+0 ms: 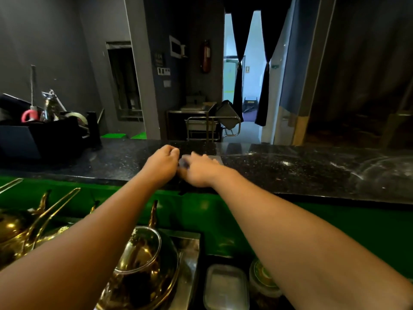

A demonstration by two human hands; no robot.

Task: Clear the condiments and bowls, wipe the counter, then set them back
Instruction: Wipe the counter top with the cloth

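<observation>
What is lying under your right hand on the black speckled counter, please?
A blurred grey-blue patch, perhaps a cloth, shows beside the right hand on the black speckled counter; the hand covers the rest.

The counter [290, 166] is black stone speckled white, with pale smeared streaks toward its right end. Below the counter, the panel [335, 222] is glossy bright green, the vessels [143, 265] polished gold, the tub lid [262, 272] green and white. Beyond the counter, the wall [55, 41] is dark grey, the extinguisher [205, 56] red, the curtains [239, 30] black.
</observation>
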